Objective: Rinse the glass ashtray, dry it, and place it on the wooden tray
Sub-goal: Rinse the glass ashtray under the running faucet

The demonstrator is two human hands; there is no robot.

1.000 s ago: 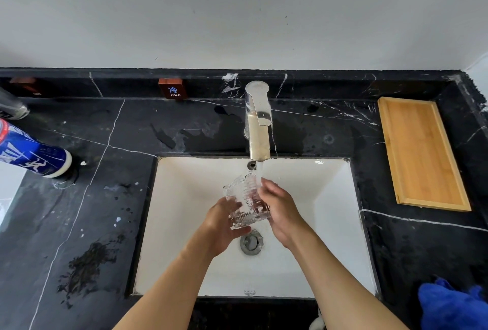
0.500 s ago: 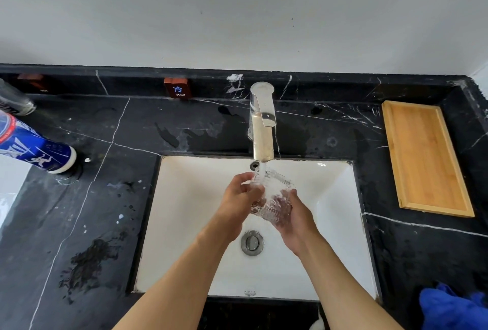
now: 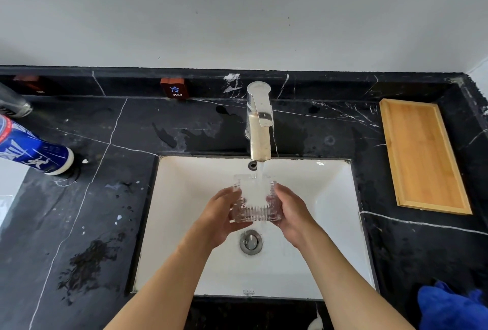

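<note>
A square ribbed glass ashtray [image 3: 254,201] is held upright over the white sink [image 3: 332,197], open side up, under the running stream from the tap [image 3: 259,121]. My left hand [image 3: 220,214] grips its left side and my right hand [image 3: 291,212] grips its right side. Water pours into the ashtray. The wooden tray [image 3: 422,155] lies bare on the black counter at the far right.
A blue cloth [image 3: 451,308] lies at the near right corner of the counter. A blue and white can [image 3: 31,151] and a clear bottle [image 3: 13,103] stand at the far left. The drain plug [image 3: 250,242] sits below the ashtray. Wet patches mark the black marble counter [image 3: 87,224].
The ashtray has been turned from a tilted pose to level with its open side up under the stream. Both hands have shifted to hold it by its two sides.
</note>
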